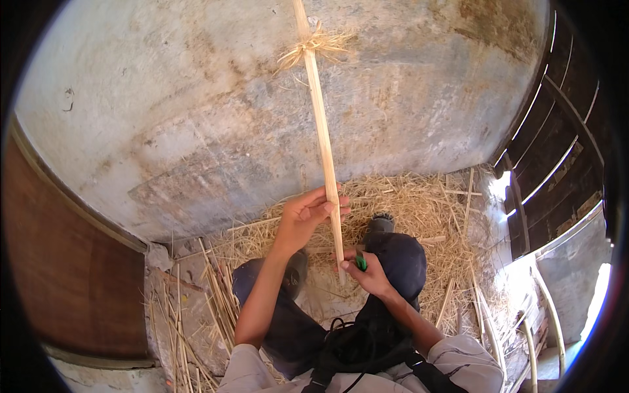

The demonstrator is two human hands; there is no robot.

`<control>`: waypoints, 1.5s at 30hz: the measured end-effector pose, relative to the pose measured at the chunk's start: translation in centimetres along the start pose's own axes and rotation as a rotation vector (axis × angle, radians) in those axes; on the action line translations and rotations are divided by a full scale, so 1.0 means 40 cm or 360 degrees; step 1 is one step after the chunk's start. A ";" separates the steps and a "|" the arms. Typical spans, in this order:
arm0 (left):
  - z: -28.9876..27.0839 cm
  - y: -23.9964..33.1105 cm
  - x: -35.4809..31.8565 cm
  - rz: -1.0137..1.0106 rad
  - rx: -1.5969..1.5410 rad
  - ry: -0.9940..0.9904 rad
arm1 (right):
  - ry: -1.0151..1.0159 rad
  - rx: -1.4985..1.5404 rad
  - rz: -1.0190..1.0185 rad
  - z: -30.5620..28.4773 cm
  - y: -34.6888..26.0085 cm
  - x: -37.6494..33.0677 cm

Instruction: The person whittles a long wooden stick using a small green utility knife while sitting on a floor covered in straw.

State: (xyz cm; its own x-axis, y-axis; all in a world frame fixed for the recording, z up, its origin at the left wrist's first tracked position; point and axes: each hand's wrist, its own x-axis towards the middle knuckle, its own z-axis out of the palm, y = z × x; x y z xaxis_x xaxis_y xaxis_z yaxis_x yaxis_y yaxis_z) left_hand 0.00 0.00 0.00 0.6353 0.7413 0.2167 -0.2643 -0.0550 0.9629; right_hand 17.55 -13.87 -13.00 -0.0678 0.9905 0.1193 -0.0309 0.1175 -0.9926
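A long, pale strip of split wood or bamboo point(321, 124) runs from the top of the view down between my knees. Curled shavings point(314, 48) cling around its upper part. My left hand point(303, 219) is closed around the strip's lower part, thumb in front and fingertips showing past its right edge. Close to the lower end, my right hand point(375, 275) is closed on a small tool with a green handle point(361, 261). Its blade, if any, is hidden. The thumb and fingertips of that hand touch the strip.
Loose shavings point(419, 203) cover the floor around my feet. Thin sticks point(219, 295) lie on the left, and longer poles point(553, 314) stand at lower right. A stained wall point(216, 111) rises ahead, a brown panel point(72, 255) at left, dark slatted boards point(557, 150) at right.
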 end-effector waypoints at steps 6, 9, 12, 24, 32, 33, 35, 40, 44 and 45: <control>-0.018 0.022 -0.034 0.0270 -0.0040 0.0090 | 0.0129 0.0063 0.0013 -0.004 -0.073 0.002; -0.027 0.080 -0.065 0.0332 0.0209 0.0249 | 0.0260 -0.0353 -0.0246 -0.048 -0.116 0.034; -0.037 0.090 -0.117 0.0232 0.0287 0.0451 | 0.0396 -0.0933 -0.0500 -0.126 -0.232 0.076; 0.094 0.281 -0.330 0.0549 0.2340 0.0641 | -0.0213 -0.0841 -0.0205 -0.302 -0.440 0.129; 0.044 0.161 -0.284 0.0049 0.1801 0.0114 | -0.0157 -0.1149 -0.0274 -0.306 -0.481 0.126; 0.044 0.147 -0.288 0.0094 0.1787 0.0150 | -0.0015 -0.1320 -0.0388 -0.308 -0.476 0.124; 0.045 0.125 -0.300 0.0183 0.1761 0.0228 | 0.0584 -0.1500 -0.0718 -0.300 -0.486 0.108; 0.166 0.081 -0.356 -0.0018 0.1206 0.0559 | 0.0680 -0.0539 -0.0445 -0.270 -0.388 0.001; 0.243 0.073 -0.361 -0.0187 0.0995 0.0584 | 0.0280 0.0021 -0.0217 -0.112 -0.312 -0.028; 0.250 0.066 -0.356 -0.0167 0.0950 0.0589 | 0.0196 0.0202 -0.0167 -0.090 -0.311 -0.030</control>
State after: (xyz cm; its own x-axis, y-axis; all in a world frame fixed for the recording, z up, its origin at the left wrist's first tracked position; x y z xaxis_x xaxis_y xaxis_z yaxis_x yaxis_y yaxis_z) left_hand -2.48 -17.40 1.05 0.3196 0.9355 0.1506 0.2948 -0.2493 0.9225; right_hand 21.61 -16.26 -0.86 0.0648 0.9754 0.2105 -0.1571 0.2183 -0.9632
